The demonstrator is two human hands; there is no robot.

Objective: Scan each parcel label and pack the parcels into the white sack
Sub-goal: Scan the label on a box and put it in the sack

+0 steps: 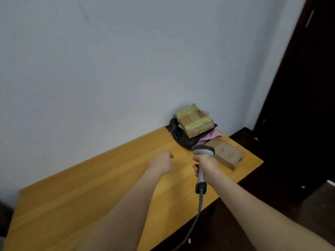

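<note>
Right hand [205, 164] grips scanner [203, 151]; left hand [163, 163] loosely curled, empty. No label shows on taped parcel [194, 122]: likely turn it, then aim squarely.

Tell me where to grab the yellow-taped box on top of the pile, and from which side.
Probably grip the yellow-taped box across its top, thumb and fingers on opposite side walls, coming from above and front-left with the free left hand. It lies tilted on the black bag, top face bare, and the wall stands close behind.
</note>
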